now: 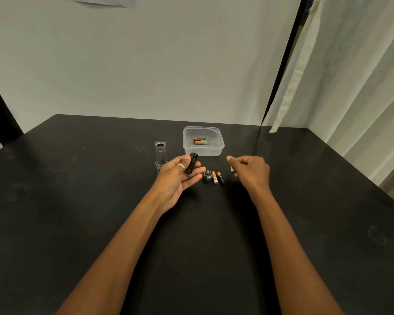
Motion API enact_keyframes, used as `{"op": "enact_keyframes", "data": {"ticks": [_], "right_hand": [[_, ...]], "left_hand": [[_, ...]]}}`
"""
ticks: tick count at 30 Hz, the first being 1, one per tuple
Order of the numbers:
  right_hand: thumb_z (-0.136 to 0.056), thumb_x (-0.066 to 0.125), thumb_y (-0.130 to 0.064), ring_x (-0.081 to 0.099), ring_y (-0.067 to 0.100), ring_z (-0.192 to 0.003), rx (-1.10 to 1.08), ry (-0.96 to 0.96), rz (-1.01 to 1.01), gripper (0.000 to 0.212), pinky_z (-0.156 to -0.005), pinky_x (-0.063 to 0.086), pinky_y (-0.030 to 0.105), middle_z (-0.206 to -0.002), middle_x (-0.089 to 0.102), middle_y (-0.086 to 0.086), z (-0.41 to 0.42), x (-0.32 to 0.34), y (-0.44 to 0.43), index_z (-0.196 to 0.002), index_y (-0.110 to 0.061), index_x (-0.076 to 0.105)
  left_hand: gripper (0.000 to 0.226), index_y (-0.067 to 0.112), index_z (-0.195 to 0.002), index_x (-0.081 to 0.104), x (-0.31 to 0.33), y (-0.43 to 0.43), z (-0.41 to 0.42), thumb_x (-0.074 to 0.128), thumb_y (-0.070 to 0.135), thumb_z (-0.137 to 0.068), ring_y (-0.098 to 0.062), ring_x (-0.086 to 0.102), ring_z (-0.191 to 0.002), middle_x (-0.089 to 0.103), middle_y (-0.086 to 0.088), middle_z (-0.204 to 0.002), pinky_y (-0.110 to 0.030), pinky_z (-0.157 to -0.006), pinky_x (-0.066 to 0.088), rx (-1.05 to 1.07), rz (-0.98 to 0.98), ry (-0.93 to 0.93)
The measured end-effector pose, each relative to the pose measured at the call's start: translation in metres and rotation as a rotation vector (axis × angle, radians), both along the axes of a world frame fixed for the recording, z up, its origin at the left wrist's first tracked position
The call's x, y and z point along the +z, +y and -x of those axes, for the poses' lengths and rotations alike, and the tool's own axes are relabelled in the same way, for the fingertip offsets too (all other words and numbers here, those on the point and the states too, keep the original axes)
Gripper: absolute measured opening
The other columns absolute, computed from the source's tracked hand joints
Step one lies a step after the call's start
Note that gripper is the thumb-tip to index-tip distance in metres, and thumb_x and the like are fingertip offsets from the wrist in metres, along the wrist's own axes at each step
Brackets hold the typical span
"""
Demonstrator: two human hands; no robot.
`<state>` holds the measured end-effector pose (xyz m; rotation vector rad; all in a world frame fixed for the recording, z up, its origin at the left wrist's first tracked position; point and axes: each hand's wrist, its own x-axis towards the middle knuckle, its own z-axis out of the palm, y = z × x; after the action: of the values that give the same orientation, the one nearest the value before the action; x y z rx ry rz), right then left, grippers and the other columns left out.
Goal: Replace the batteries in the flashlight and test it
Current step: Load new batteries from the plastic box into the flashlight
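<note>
**Q:** What is shown on the black worktop (100, 178)?

**A:** A flashlight is pictured in pieces around a clear plastic container (221, 146). The silver flashlight body (160, 153) is stood upright just left of the container. The tail cap (207, 175), spring upward, is laid just in front of the container. Two loose batteries (215, 178) are laid there too, slightly further right. More batteries (200, 141) are seen inside the container.

**Q:** How are the hands placed?

**A:** The black battery holder (191, 163) is pinched between the thumb and fingers (195, 177) of the left hand (180, 176), in front of the container's left corner. The right hand (251, 171) is raised in front of the container's right corner, its fingers curled narrow. A small pale object (232, 168) is glimpsed beneath them. What it is, and whether it is gripped, cannot be told.

**Q:** Which step is judged to be in hand, and how is it done well?

**A:** The swapping of cells in the holder is judged to be under way, though its slots cannot be seen from here. The holder is best steadied in the left hand with an open slot turned upward. The polarity marks should be read before any cell is pressed in, and each cell's flat end should be seated against a spring. Spent cells are best kept in front of the container, apart from those inside it, so that none is reloaded by mistake.
</note>
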<state>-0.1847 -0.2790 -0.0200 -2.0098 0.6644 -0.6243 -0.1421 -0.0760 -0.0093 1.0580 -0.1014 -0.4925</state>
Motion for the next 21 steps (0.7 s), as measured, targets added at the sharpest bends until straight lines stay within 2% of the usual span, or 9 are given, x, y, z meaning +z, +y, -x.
{"op": "enact_keyframes", "data": {"ticks": [7,14,21], "right_hand": [[-0.091,0.074,-0.046,0.069,0.012,-0.075,0.087,0.238,0.177,0.031,-0.073,0.059,0.034,-0.075,0.073,-0.005,-0.0019,-0.0004,0.0036,-0.078,-0.019,0.080],[-0.092,0.073,-0.049,0.067,0.012,-0.077,0.122,0.279,0.245,0.029,-0.074,0.059,0.036,-0.080,0.074,-0.005,-0.0009,0.0006,0.0053,-0.079,-0.023,0.080],[-0.099,0.064,-0.044,0.065,0.014,-0.069,0.117,0.280,0.274,0.038,-0.058,0.045,0.026,-0.072,0.072,0.002,0.0019,0.0032,0.0077,-0.076,-0.017,0.078]], "left_hand": [[0.017,0.012,-0.116,0.064,0.0009,0.0003,0.0001,0.052,0.016,-0.105,-0.023,0.077,-0.096,0.071,-0.014,-0.110,-0.030,-0.075,0.063,0.006,0.003,0.004],[0.017,0.011,-0.117,0.063,0.0010,0.0006,0.0008,0.052,0.016,-0.105,-0.023,0.077,-0.096,0.070,-0.015,-0.112,-0.031,-0.075,0.063,0.010,0.000,0.007],[0.022,0.010,-0.124,0.062,0.0021,-0.0001,0.0006,0.053,0.016,-0.105,-0.023,0.077,-0.097,0.070,-0.015,-0.116,-0.032,-0.074,0.063,0.009,-0.009,0.018]]}}
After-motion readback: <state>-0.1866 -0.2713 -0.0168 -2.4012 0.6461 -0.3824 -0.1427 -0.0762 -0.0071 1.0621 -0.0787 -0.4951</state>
